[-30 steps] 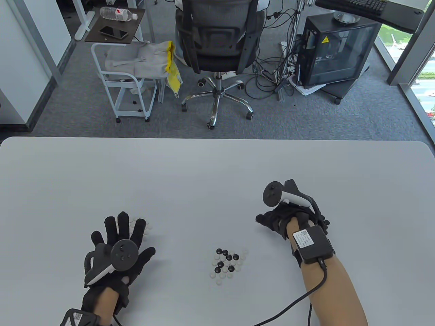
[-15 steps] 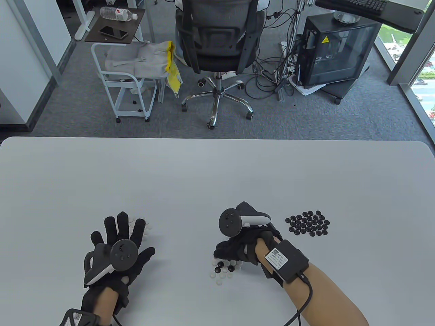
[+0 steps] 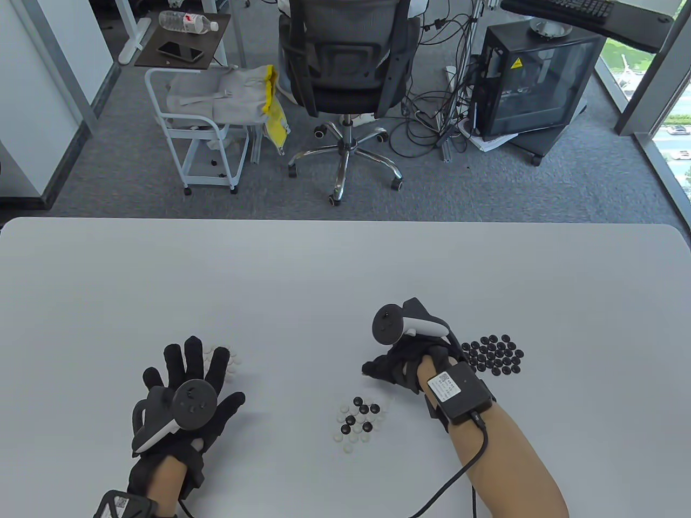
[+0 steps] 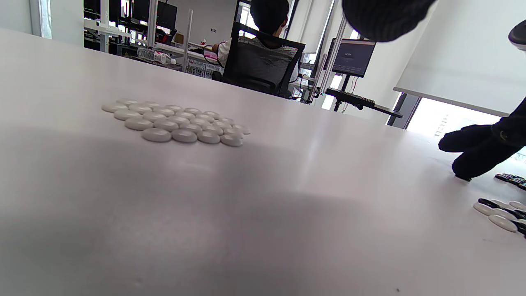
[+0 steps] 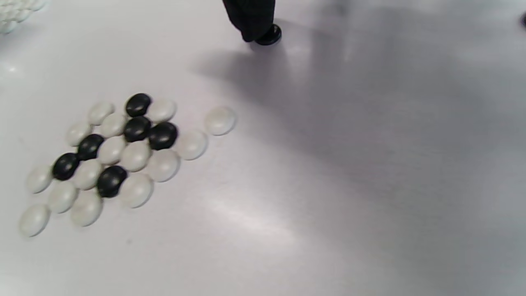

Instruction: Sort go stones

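Both hands on table, lower half of frame; right hand (image 3: 402,367) presses one black stone (image 5: 269,35) to the surface under a fingertip (image 5: 251,20).

Left hand (image 3: 186,396), lower left of the table view, lies flat with fingers spread, fingertips just beside the sorted white stones (image 4: 176,123). Right hand, lower centre-right, has its fingers bent down; the single black stone under its fingertip sits apart from the mixed pile (image 3: 359,421), which lies just below and left of it in the table view. Mixed pile holds six black stones among white ones in the right wrist view. Sorted black stones (image 3: 494,353) lie packed together at the right, just beside the right wrist. White table (image 3: 324,280) carries all three groups.
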`<state>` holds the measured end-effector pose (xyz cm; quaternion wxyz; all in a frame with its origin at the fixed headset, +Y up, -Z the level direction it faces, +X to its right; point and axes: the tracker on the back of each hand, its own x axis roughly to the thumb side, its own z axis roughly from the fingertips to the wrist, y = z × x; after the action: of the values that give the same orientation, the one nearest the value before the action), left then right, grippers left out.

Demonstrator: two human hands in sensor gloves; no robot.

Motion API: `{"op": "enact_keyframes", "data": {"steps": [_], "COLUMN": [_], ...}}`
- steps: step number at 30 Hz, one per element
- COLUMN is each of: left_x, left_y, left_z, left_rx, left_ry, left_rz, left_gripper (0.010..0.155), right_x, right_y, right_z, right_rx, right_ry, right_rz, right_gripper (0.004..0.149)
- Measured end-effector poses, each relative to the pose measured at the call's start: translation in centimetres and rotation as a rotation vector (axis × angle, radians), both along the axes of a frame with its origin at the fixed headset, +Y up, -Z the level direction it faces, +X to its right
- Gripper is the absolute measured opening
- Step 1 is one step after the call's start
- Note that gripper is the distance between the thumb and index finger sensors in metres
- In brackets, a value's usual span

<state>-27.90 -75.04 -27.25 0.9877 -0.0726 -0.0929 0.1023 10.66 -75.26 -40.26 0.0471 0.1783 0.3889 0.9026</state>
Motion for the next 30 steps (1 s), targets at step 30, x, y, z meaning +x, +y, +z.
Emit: {"op": "enact_keyframes", "data": {"steps": [30], "left_x": [0.2], "left_y": [0.0], "left_z": [-0.1], "left_rx": [-0.008], "left_ry": [-0.003], "left_rz": [-0.015], "left_gripper": [0.082], "right_x": [4.9], "right_y": [2.2], "right_z": [1.0], "right_rx": [0.051], "right_ry": [-0.051], "right_rz": [-0.013], "right_gripper": [0.068]}}
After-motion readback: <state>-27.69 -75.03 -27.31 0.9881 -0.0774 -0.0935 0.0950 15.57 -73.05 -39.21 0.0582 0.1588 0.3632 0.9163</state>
